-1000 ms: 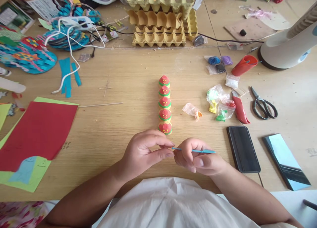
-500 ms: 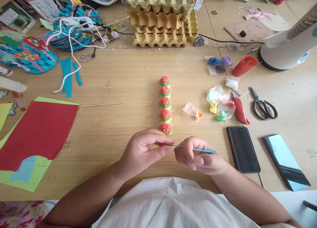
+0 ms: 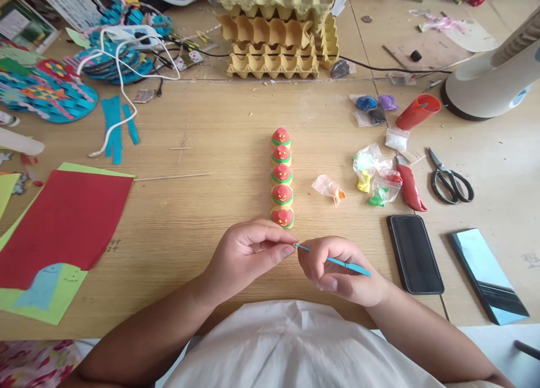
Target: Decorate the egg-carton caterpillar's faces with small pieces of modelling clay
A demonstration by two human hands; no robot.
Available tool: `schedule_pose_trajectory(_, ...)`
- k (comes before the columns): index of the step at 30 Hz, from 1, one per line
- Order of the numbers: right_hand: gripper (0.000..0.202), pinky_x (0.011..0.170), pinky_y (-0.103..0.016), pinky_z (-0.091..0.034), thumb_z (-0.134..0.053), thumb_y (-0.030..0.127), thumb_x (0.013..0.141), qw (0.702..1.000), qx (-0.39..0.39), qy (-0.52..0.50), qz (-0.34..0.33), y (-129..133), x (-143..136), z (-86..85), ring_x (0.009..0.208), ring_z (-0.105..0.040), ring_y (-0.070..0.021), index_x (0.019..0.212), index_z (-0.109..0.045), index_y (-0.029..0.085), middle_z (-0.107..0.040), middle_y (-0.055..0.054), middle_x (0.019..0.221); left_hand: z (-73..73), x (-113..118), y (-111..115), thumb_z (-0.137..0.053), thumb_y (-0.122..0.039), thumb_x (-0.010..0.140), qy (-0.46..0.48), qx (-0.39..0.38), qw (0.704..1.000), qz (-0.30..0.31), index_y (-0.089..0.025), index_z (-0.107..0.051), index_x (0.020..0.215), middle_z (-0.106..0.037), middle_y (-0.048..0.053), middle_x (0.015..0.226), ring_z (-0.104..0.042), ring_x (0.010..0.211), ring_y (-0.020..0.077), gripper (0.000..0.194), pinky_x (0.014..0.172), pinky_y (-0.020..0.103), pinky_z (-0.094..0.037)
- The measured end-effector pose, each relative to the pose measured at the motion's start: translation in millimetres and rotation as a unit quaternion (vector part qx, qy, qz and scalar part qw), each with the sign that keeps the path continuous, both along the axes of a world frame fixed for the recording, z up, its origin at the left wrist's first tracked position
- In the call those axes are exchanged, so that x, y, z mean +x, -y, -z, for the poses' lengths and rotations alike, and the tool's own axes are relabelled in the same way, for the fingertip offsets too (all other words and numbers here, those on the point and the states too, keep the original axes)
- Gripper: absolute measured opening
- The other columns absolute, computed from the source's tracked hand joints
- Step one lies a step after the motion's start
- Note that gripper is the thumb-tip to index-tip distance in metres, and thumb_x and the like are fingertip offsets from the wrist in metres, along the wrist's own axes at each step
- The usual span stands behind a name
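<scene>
– Gripping a slim blue tool [image 3: 358,269] in the right hand [image 3: 350,289], fingers and thumb curled around it, just on the near side of the red-topped row [image 3: 282,175]. Left hand [image 3: 244,253] also on that near side, right by the tool's tip, thumb and forefinger nearly pressed together. Can't tell if pinching anything, way too small.

– Risky, then?

– Kinda. Could slip and jab a fingertip, working that close. Could also knock the row crooked with the left knuckles, overlapping its nearest end in view. Can't tell if actually touching.

– Anything else around to watch?

– Yep, right of the row: a clear wrapper [image 3: 324,185], bagged green stuff [image 3: 378,196], a red-handled cutter [image 3: 409,185], scissors [image 3: 452,180]. Nearer than those, a phone [image 3: 415,254], close to the right forearm. Might get bumped by swinging wide. Left of the row: thin stick [image 3: 177,177], red paper [image 3: 84,219]. Beyond the row: egg cartons [image 3: 265,31], pretty harmless back there.
</scene>
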State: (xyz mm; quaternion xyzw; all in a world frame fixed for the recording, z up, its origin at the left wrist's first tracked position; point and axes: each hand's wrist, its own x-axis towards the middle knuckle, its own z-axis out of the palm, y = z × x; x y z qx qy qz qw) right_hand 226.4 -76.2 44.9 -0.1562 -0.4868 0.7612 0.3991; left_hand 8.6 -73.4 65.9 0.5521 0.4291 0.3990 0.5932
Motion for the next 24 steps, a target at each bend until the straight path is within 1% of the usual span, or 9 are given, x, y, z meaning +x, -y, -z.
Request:
schedule_pose_trajectory(9,0.017,0.062,-0.025,-0.039,-0.068,0.028,0.093,1.000,0.025,0.013,0.002,1.0,-1.0,-3.0,0.064,-0.046,-0.0111,0.082,-0.061,0.018,-0.053,0.002,0.071,1.0,1.0,-0.8,-0.078,-0.026,0.089,0.012,-0.024,1.000,0.001,-0.025,-0.083,0.093,-0.076,0.002,0.088,-0.069,0.077,0.0113,0.007,0.066,0.018,-0.057)
schedule_pose_trajectory(13,0.017,0.061,-0.025,-0.039,-0.067,0.029,0.093,0.999,0.035,0.006,0.000,1.4,-0.8,-2.6,0.062,-0.045,-0.0112,0.082,-0.060,0.018,-0.052,0.002,0.069,2.7,0.2,-0.7,-0.078,-0.030,0.089,0.010,-0.043,0.999,0.004,-0.022,-0.084,0.094,-0.076,0.005,0.089,-0.069,0.078,0.0129,0.011,0.066,0.019,-0.057)
schedule_pose_trajectory(20,0.017,0.060,-0.026,-0.038,-0.068,0.030,0.093,1.000,0.017,0.002,0.003,2.7,-0.5,-0.8,0.062,-0.045,-0.0115,0.083,-0.061,0.018,-0.053,0.002,0.070,7.0,-1.2,0.5,-0.077,-0.031,0.090,0.034,-0.071,0.997,0.021,-0.022,-0.084,0.098,-0.077,0.006,0.093,-0.070,0.080,0.0137,0.013,0.069,0.020,-0.058)
schedule_pose_trajectory(24,0.015,0.061,-0.025,-0.038,-0.068,0.028,0.093,1.000,0.016,-0.008,-0.002,2.6,-0.7,-0.5,0.063,-0.045,-0.0112,0.084,-0.062,0.018,-0.053,0.002,0.070,5.8,-0.9,0.4,-0.076,-0.030,0.091,0.042,-0.071,0.996,0.032,-0.024,-0.084,0.097,-0.077,0.005,0.090,-0.070,0.079,0.0121,0.011,0.070,0.019,-0.058)
